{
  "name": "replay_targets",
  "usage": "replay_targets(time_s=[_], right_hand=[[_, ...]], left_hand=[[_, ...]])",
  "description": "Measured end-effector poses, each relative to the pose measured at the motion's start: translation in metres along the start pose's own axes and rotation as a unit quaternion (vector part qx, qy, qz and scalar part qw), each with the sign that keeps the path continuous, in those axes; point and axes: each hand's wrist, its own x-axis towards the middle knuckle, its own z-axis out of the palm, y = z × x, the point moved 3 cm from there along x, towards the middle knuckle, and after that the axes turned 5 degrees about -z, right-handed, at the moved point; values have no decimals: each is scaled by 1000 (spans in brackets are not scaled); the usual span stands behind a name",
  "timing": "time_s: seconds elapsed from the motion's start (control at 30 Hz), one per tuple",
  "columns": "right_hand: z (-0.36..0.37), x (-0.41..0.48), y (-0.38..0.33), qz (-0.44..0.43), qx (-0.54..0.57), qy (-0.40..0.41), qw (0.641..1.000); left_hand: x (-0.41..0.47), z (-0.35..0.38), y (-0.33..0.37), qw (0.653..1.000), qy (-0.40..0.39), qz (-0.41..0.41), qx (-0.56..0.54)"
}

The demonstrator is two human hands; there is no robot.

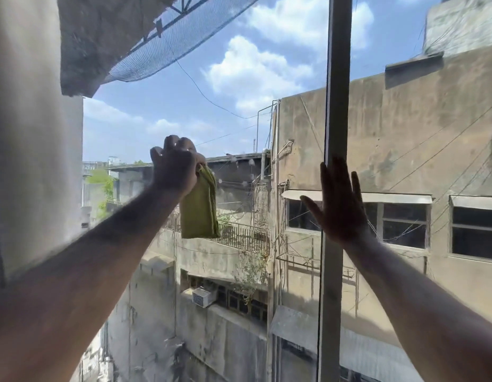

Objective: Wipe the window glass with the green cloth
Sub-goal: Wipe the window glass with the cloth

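Your left hand [175,165] grips the hanging green cloth [199,206], your right hand [340,205] is spread flat, and spots on the window glass [245,172] remain unwiped.

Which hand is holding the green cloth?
The left hand: it is closed around the top of the green cloth. The right hand is open and flat, holding nothing.

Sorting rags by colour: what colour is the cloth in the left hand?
Olive green, plain; the cloth shows best in the head view.
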Motion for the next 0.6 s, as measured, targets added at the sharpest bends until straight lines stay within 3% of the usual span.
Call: replay_targets(time_s=[0.1, 0.33, 0.47, 0.6], right_hand=[[18, -1, 4, 0, -33, 36, 999], [34, -1, 10, -6, -37, 110, 993], [34, -1, 11, -8, -23, 119, 993], [38, -1, 12, -1, -22, 124, 992]], left_hand=[[-4, 16, 3, 997, 72, -3, 17], [-31, 80, -1, 979, 172, -37, -104], [-66, 125, 9, 973, 172, 20, -149], [-47, 131, 19, 965, 198, -35, -166]])
